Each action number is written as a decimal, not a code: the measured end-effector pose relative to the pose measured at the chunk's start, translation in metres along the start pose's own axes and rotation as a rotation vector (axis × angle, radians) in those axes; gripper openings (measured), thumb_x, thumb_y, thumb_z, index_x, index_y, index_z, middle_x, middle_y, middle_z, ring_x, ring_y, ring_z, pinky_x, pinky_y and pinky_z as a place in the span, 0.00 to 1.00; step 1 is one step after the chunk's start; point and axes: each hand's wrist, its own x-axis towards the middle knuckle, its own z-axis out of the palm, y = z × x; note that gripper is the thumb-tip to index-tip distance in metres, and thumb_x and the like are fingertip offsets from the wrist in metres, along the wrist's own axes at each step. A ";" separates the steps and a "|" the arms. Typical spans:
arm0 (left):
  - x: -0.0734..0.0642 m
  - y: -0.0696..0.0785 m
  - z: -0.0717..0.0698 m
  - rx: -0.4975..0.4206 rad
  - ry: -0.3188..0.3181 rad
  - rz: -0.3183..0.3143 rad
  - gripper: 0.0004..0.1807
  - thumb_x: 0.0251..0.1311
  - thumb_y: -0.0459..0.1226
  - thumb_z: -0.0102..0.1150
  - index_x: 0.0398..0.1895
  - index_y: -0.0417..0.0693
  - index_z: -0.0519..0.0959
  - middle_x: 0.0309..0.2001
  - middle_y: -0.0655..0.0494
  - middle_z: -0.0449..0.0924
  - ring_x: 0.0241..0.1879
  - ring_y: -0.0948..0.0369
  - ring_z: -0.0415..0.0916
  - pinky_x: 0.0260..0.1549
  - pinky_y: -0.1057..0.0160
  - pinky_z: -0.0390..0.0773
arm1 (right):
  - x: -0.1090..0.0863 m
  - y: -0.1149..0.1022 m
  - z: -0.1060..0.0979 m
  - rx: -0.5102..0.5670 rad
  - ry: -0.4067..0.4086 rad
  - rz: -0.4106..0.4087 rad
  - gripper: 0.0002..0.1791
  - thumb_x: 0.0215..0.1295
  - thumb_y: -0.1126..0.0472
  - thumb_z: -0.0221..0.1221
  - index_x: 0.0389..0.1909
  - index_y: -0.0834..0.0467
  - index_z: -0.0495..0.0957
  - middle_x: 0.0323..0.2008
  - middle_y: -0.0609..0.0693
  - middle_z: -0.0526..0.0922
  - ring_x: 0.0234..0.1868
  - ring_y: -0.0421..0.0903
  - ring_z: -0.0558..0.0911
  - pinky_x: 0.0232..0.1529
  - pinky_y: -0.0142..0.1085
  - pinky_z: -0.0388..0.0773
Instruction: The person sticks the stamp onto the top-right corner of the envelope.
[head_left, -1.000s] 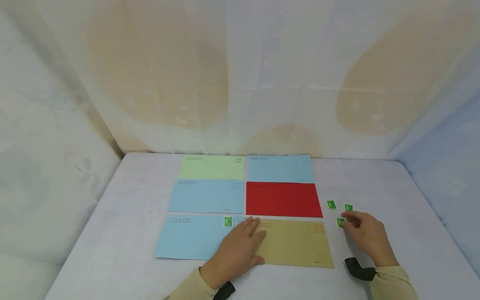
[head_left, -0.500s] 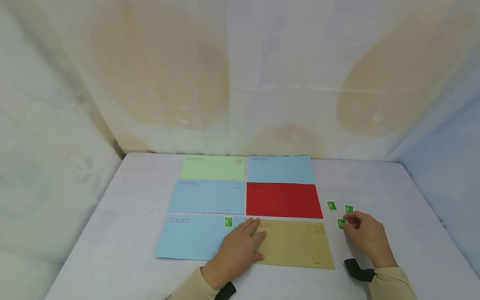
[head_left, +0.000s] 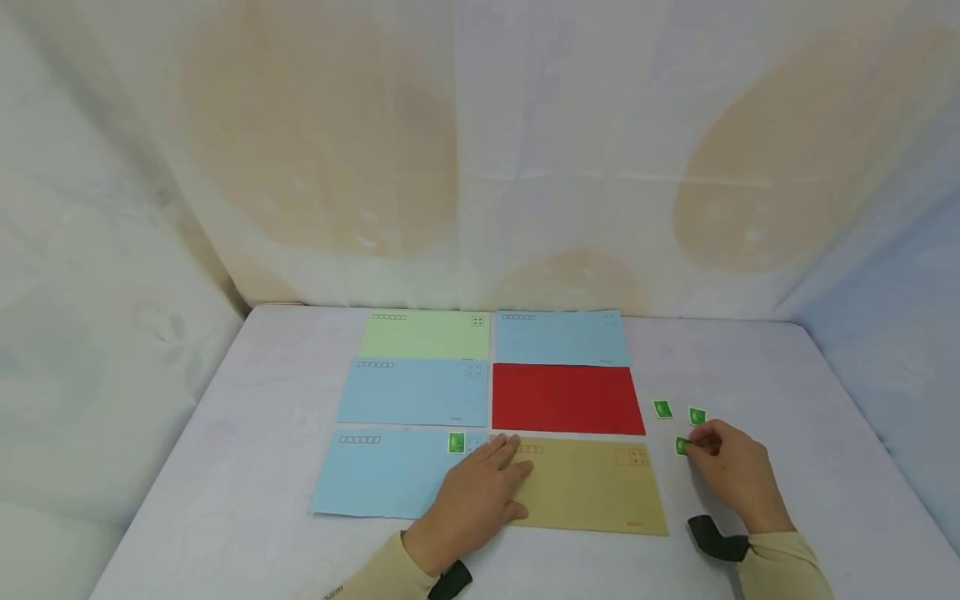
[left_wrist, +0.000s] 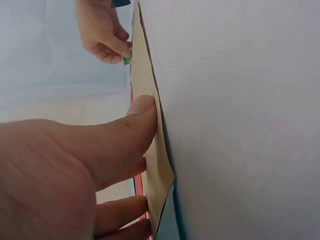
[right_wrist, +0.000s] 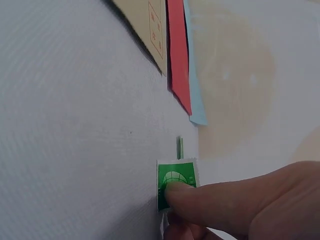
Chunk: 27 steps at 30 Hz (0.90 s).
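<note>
Fingers and thumb of right hand [head_left: 735, 471] clamped together on small green, white-edged paper stamp [right_wrist: 174, 171], tilted up near white tabletop [head_left: 810, 433], right of rectangular tan paper envelope [head_left: 585, 487]. Two matching green stamps [head_left: 662, 409] just beyond. Left hand [head_left: 478, 500]: thumb and fingers apart, resting on tan envelope's left end. Beside it, light-blue paper envelope [head_left: 382, 475] bearing another green stamp [head_left: 456, 442].

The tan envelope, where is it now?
In the head view, the tan envelope lies just in front of the red one, right of a blue one, with the left hand on its left end.
</note>
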 end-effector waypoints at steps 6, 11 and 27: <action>0.000 0.001 -0.001 -0.015 -0.003 -0.008 0.30 0.57 0.50 0.71 0.62 0.50 0.80 0.70 0.47 0.70 0.72 0.52 0.63 0.70 0.58 0.64 | 0.000 0.002 0.000 -0.012 0.003 -0.028 0.08 0.66 0.67 0.60 0.43 0.68 0.77 0.35 0.59 0.81 0.36 0.52 0.78 0.31 0.39 0.74; -0.001 0.002 -0.003 -0.022 -0.011 -0.014 0.30 0.57 0.50 0.72 0.63 0.50 0.80 0.70 0.48 0.70 0.72 0.52 0.63 0.70 0.58 0.64 | -0.001 0.003 0.000 -0.014 0.017 -0.051 0.09 0.67 0.67 0.58 0.45 0.68 0.77 0.37 0.61 0.82 0.37 0.53 0.78 0.34 0.43 0.77; -0.001 0.002 -0.004 -0.029 -0.004 -0.006 0.30 0.57 0.50 0.72 0.62 0.50 0.80 0.70 0.47 0.70 0.72 0.52 0.64 0.69 0.57 0.65 | -0.003 0.001 -0.003 0.000 0.057 -0.049 0.12 0.69 0.67 0.58 0.49 0.68 0.78 0.41 0.65 0.82 0.40 0.58 0.80 0.37 0.48 0.79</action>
